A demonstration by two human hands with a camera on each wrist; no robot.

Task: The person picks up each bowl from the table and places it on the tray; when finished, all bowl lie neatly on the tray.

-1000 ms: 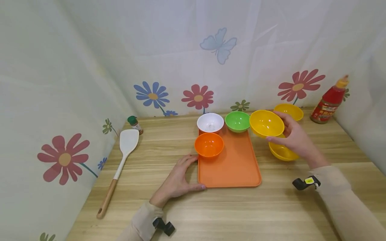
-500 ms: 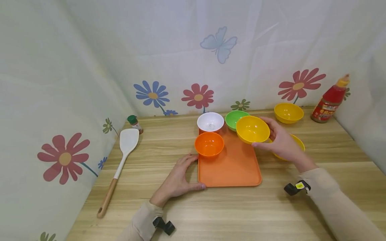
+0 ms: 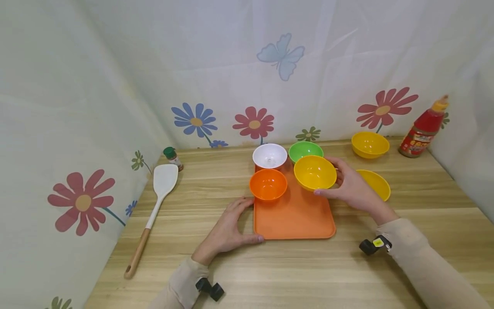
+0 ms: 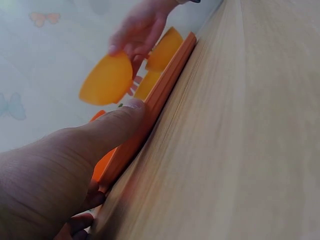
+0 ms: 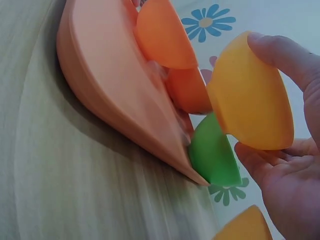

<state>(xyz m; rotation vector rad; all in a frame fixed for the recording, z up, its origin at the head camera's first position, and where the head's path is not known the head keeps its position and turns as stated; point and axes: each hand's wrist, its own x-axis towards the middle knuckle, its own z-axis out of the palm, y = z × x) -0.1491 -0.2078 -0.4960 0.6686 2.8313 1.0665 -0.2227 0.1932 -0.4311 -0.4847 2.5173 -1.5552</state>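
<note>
My right hand (image 3: 353, 186) holds a yellow bowl (image 3: 315, 173) by its side, thumb near and fingers behind, raised over the right part of the orange tray (image 3: 295, 221). In the right wrist view, the bowl (image 5: 250, 95) is tilted in its grasp. My left hand (image 3: 229, 229) rests at the tray's front left corner, its thumb (image 4: 117, 125) touching the rim. An orange bowl (image 3: 268, 184) sits at the tray's left. Behind it stands a white-inside bowl (image 3: 269, 156), orange outside. A green bowl (image 3: 305, 151) stands at the back right corner, partly hidden by the yellow one.
Two more yellow bowls stand right of the tray: a rear bowl (image 3: 370, 145) and a nearer bowl (image 3: 376, 184), partly behind my right hand. A red sauce bottle (image 3: 422, 132) is at the far right. On the left are a white spatula (image 3: 165, 180) and a small green-capped jar (image 3: 173, 158).
My right hand has carried the yellow bowl left and toward me, from above the other yellow bowls to over the tray in front of the green bowl. The left hand has stayed put.
</note>
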